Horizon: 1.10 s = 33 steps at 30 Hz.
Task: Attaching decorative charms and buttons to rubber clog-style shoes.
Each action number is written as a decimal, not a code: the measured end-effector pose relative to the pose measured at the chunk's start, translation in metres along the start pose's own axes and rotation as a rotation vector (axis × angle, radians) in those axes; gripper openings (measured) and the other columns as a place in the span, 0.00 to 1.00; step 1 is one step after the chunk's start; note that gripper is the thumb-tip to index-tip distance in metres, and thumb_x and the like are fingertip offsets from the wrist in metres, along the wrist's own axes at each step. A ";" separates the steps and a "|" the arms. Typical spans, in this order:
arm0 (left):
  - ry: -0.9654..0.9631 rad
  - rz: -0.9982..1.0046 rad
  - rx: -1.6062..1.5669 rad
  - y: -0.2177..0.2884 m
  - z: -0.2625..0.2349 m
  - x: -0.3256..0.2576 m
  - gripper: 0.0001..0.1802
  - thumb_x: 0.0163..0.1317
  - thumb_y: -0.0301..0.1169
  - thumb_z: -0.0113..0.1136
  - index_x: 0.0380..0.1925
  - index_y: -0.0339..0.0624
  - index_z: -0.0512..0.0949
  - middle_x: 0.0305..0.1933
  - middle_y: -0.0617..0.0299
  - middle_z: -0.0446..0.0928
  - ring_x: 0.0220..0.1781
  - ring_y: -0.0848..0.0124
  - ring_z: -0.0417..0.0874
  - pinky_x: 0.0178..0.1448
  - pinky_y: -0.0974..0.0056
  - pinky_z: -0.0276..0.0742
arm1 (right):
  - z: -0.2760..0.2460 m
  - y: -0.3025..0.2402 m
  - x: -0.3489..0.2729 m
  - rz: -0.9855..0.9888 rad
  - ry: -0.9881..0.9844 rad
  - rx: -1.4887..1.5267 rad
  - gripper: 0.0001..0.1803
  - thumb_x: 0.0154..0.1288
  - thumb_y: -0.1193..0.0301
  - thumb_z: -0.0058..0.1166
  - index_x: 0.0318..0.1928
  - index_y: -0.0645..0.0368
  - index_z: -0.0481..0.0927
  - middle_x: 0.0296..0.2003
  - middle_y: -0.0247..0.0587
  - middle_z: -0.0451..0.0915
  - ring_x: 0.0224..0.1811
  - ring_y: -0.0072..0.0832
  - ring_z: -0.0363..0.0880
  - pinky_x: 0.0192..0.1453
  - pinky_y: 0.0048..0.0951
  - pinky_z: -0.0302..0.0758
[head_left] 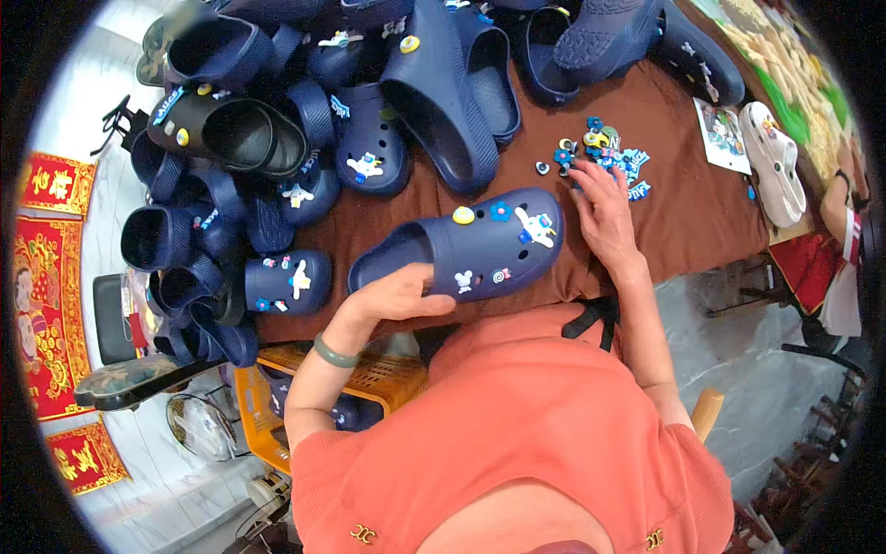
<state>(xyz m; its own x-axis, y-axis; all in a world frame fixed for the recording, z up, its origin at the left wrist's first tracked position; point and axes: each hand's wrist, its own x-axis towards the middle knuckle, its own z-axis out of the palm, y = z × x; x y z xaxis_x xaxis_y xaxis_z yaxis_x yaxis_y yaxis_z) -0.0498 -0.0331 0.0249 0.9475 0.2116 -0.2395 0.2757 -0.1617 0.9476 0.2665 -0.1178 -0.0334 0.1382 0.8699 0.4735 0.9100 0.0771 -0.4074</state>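
Clog (471, 245), navy, charm-studded, gripped by left hand (392, 295) fingers; right hand (604, 212) fingers spread on charms (604, 152).

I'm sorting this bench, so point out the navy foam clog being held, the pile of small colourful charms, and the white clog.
navy foam clog (480, 245), head view, on its upper
pile of small colourful charms (604, 152), head view, pile's middle
white clog (775, 166), head view, on its upper

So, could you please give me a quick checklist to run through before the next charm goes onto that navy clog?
1. Left hand steadies the navy clog at its heel opening: ok.
2. Right hand at the charm pile: ok.
3. Charm pinched in the fingers: cannot tell.
4. Free holes left on the clog's upper: cannot tell.
5. Clog lies flat on the brown tablecloth: ok.
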 end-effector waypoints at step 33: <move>0.395 -0.059 -1.102 0.008 0.030 0.090 0.21 0.71 0.43 0.47 0.51 0.36 0.74 0.50 0.55 0.79 0.49 0.69 0.82 0.56 0.63 0.77 | -0.015 -0.039 0.012 -0.051 -0.037 0.449 0.10 0.52 0.80 0.60 0.34 0.59 0.74 0.38 0.38 0.81 0.44 0.36 0.78 0.50 0.33 0.70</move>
<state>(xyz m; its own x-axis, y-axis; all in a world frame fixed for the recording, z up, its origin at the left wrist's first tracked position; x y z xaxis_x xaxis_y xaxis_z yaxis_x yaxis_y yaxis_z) 0.0422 -0.0441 0.0046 0.7686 0.5064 -0.3909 -0.1550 0.7403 0.6541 0.2385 -0.1175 0.0005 0.0762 0.8755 0.4772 0.6546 0.3171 -0.6863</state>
